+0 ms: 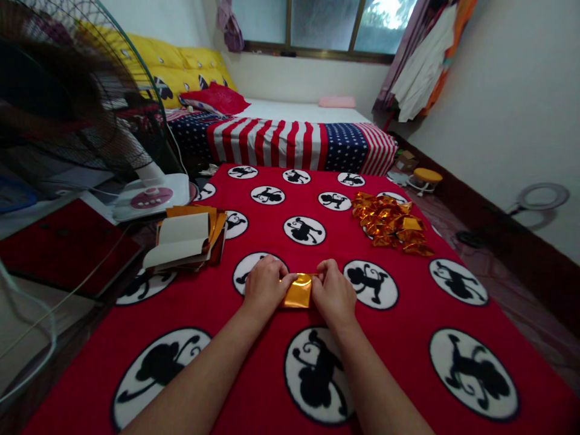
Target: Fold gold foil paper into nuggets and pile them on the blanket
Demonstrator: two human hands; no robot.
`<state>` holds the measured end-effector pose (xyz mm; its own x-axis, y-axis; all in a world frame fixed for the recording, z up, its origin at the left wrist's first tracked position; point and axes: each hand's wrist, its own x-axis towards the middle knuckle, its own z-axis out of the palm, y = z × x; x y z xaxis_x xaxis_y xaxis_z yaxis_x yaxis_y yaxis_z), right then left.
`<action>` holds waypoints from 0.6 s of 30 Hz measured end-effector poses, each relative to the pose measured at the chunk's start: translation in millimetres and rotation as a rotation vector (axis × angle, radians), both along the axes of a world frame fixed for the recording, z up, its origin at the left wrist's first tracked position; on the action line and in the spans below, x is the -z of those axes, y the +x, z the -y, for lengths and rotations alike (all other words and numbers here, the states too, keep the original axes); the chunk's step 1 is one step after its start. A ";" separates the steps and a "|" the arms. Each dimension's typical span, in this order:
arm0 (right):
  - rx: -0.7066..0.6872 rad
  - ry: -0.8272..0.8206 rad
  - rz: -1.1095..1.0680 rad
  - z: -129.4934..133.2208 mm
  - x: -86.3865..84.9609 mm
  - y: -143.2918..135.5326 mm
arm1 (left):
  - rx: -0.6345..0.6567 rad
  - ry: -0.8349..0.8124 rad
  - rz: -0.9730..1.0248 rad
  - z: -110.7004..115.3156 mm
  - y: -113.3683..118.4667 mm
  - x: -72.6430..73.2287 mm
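Between my two hands lies a small piece of shiny gold foil paper, folded, on a red cloth with white circles and black monkey figures. My left hand pinches its left side near the upper edge, thumb on top. On the right side, my right hand pinches the same paper with thumb and curled fingers. Toward the right of the cloth sits a heap of folded gold foil pieces. A stack of paper sheets, white and orange-gold, rests at the cloth's left edge.
A floor fan stands close on the left, with a white cable below it. Behind the cloth is a bed with a stars-and-stripes cover. A yellow-topped stool stands by the right wall.
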<state>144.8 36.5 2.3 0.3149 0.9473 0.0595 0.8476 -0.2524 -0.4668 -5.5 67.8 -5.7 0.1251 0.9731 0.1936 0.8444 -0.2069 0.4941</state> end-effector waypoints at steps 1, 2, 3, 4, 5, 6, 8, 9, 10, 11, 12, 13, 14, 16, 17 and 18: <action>0.000 0.003 -0.003 0.0 0.7 0.7 | 0.020 -0.005 0.022 -1.3 -2.5 0.9; -0.001 0.006 -0.008 0.1 1.6 1.6 | 0.042 -0.011 0.050 -2.6 -5.5 1.7; -0.004 0.008 -0.016 0.3 2.4 2.8 | 0.065 -0.019 0.080 -3.9 -8.5 2.5; -0.007 0.009 -0.025 0.6 3.0 4.1 | 0.088 -0.027 0.109 -5.0 -11.2 3.2; -0.015 0.013 -0.031 1.0 3.3 5.2 | 0.110 -0.033 0.134 -5.8 -13.3 3.7; -0.027 0.029 -0.028 1.6 3.2 5.9 | 0.124 -0.035 0.153 -6.2 -14.8 4.2; -0.074 0.103 0.007 3.5 1.8 4.9 | 0.129 -0.031 0.167 -6.1 -15.8 4.9; -0.112 0.157 0.028 4.9 0.5 2.6 | 0.123 -0.027 0.166 -5.8 -15.5 5.2; -0.161 0.220 0.040 6.6 -0.9 -1.1 | 0.118 -0.024 0.163 -5.3 -14.9 5.3; -0.223 0.276 0.035 8.6 -2.3 -6.4 | 0.116 -0.022 0.158 -4.8 -14.3 5.3; -0.296 0.317 0.005 11.0 -3.5 -12.9 | 0.117 -0.020 0.155 -4.5 -13.8 5.1; -0.378 0.350 -0.040 13.7 -4.2 -20.4 | 0.122 -0.018 0.153 -4.2 -13.6 4.8; -0.467 0.337 -0.081 16.6 -4.6 -28.4 | 0.129 -0.017 0.149 -4.1 -13.6 4.3; -0.586 0.235 -0.149 22.7 -4.1 -43.3 | 0.140 -0.019 0.141 -4.1 -14.3 3.1; -0.612 0.174 -0.172 25.6 -3.5 -49.1 | 0.142 -0.023 0.142 -4.0 -14.8 2.6; -0.621 0.119 -0.184 28.2 -2.8 -53.5 | 0.142 -0.028 0.147 -3.9 -15.3 2.2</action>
<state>91.3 8.3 5.1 -0.2733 0.9463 0.1725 0.7229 0.3204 -0.6122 -20.8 71.7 -7.9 0.2337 0.9529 0.1934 0.7260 -0.3033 0.6172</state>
